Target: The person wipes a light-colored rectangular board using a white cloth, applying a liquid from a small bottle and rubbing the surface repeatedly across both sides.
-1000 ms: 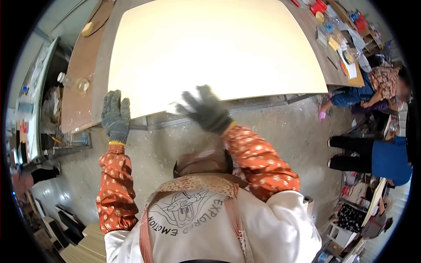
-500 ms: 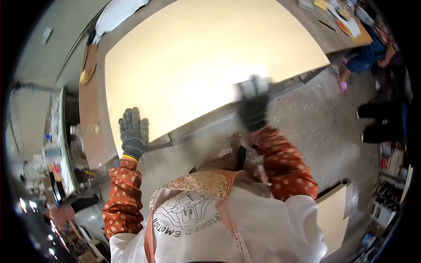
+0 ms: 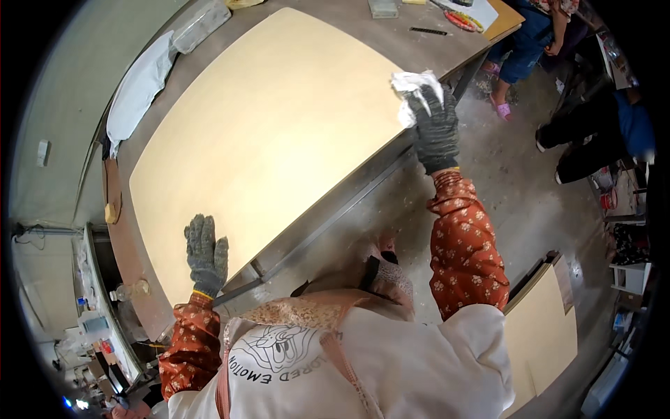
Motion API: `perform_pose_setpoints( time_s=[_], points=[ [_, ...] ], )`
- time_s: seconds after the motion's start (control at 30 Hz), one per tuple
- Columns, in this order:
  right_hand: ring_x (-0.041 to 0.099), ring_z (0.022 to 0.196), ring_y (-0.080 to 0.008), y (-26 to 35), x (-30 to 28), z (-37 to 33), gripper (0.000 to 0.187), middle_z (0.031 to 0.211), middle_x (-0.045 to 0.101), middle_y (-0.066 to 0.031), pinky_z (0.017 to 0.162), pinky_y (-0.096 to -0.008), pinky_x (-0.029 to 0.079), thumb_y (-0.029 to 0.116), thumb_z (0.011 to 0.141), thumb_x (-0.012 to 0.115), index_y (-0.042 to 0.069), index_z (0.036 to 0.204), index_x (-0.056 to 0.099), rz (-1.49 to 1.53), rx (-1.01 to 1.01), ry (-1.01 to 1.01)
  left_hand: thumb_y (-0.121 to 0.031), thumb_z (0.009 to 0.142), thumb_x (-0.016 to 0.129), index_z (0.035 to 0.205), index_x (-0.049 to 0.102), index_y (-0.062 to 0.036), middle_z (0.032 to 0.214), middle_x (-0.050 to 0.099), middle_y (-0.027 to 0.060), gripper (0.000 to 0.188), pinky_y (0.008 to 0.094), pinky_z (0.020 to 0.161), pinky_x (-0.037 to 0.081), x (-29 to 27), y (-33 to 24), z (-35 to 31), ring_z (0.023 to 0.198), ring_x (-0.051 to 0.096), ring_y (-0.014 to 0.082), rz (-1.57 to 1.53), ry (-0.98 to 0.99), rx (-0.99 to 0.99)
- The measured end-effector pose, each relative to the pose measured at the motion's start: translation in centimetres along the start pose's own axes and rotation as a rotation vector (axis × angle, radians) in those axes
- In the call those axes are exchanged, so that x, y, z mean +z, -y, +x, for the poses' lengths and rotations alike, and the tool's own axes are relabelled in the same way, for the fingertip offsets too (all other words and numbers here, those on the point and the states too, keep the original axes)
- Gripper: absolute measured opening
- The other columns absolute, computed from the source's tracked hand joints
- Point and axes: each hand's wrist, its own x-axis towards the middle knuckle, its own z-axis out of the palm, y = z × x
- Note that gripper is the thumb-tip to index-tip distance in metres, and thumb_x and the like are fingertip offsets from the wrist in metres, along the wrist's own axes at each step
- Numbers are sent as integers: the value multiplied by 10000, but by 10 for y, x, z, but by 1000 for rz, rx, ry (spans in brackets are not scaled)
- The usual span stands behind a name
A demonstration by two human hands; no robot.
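A large pale yellow board (image 3: 272, 133) lies flat on the brown worktable (image 3: 380, 43). My left hand (image 3: 206, 255), in a dark grey knit glove, rests flat on the board's near left corner with its fingers stretched out. My right hand (image 3: 435, 126), gloved the same way, is at the board's right corner. It holds a crumpled white cloth (image 3: 417, 85) under its fingertips, pressed at the board's edge. Part of the cloth is hidden beneath the fingers.
White sheeting (image 3: 143, 91) and a clear wrapped block (image 3: 201, 26) lie along the far left edge. A grey block (image 3: 383, 8) and a dark strip (image 3: 428, 31) are at the back. Pale panels (image 3: 541, 342) stand at lower right. People's legs (image 3: 516, 63) show at right.
My right hand has moved right and away from me to the board's corner, bringing the cloth along. My left hand stays on the board. The whole view has turned and shifted.
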Motion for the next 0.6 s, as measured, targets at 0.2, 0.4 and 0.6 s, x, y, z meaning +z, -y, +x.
perform_pose_setpoints(
  time_s=[0.2, 0.4, 0.6],
  points=[
    [567, 1109, -315, -43, 19, -12, 386, 1207, 588, -142, 944, -392, 447, 189, 844, 580, 104, 1220, 570, 211, 812, -208, -165, 950, 516, 1360, 502, -52, 1414, 467, 183, 425, 496, 1149, 239, 0, -5, 5, 1345, 402, 342, -55, -3, -41],
    [612, 1007, -226, 16, -23, -40, 422, 1074, 634, -121, 877, -358, 489, 194, 882, 582, 81, 1285, 524, 930, 1156, -385, -160, 974, 446, 1382, 469, -26, 1426, 449, 190, 430, 498, 1154, 226, -5, -5, -4, 1354, 390, 344, 18, 22, -32],
    [544, 1144, -316, 31, 4, 8, 588, 1241, 556, -173, 970, -368, 445, 314, 961, 542, 43, 1438, 329, 580, 1116, -166, -161, 978, 437, 1375, 477, -19, 1422, 453, 194, 423, 503, 1149, 232, -4, -13, 7, 1347, 396, 352, -5, 45, -73]
  ],
)
